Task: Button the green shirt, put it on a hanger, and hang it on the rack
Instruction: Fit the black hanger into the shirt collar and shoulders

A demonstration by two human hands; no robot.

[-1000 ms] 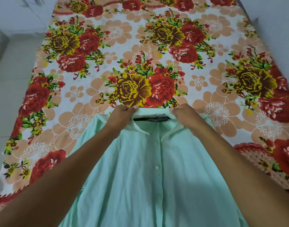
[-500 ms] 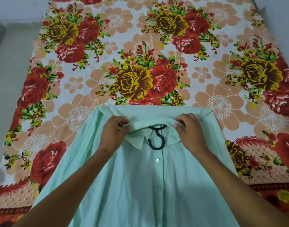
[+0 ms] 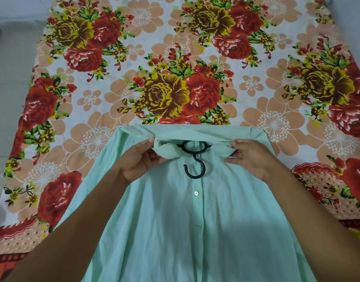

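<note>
Both hands, left [image 3: 143, 161] and right [image 3: 249, 157], pinch the shirt [image 3: 195, 231] collar around the hanger [image 3: 194, 159] on the bed [image 3: 175, 58]; settling it looks unfinished, then lifting by the hook.

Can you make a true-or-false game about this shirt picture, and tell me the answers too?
1. The green shirt lies on a flowery bedsheet. True.
2. A black hanger hook sticks out at the collar. True.
3. Both hands lie flat on the bedsheet. False: the left hand and the right hand each grip the collar.
4. The shirt hangs on a rack. False: it lies spread on the bedsheet, and no rack shows.
5. A white button shows below the hook. True.
</note>
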